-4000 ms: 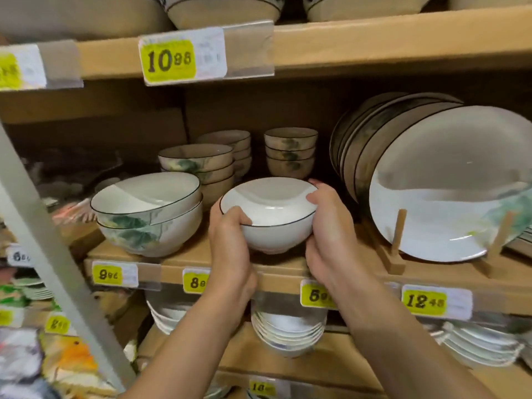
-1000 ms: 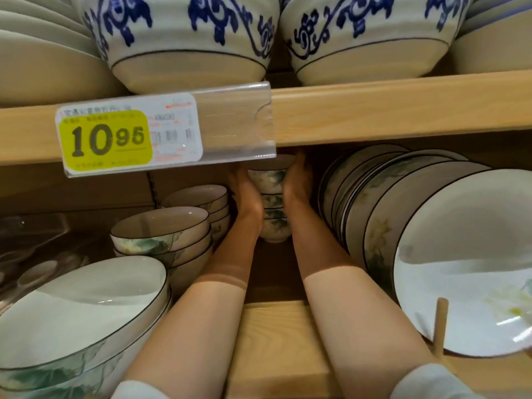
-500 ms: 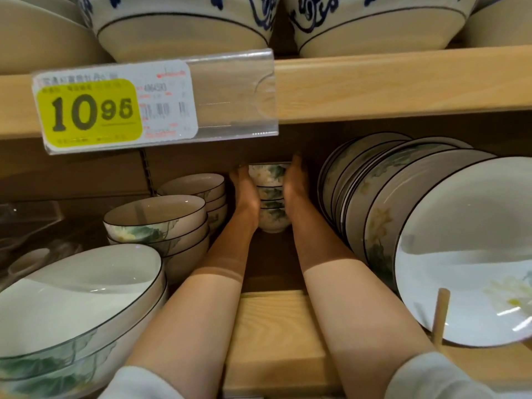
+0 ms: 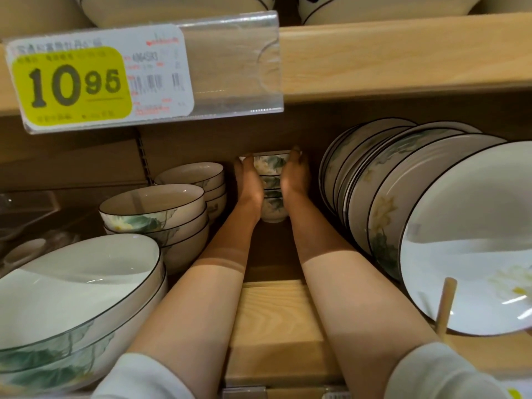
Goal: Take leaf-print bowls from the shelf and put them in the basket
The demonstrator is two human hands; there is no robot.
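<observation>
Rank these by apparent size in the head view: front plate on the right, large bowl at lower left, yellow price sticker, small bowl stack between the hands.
1-2. large bowl and front plate: alike, both near the camera and cut by the frame, so unranked.
3. yellow price sticker.
4. small bowl stack, far back.

A shop: a price tag (image 4: pixel 98 79) fronts a wooden shelf (image 4: pixel 403 56) of crockery.

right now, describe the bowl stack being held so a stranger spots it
Below the yellow 10.95 price tag, look to the shelf's back. Between the leaning plates and the wider bowls is the small bowl stack, the narrowest there, clasped by left hand and right hand.
</observation>
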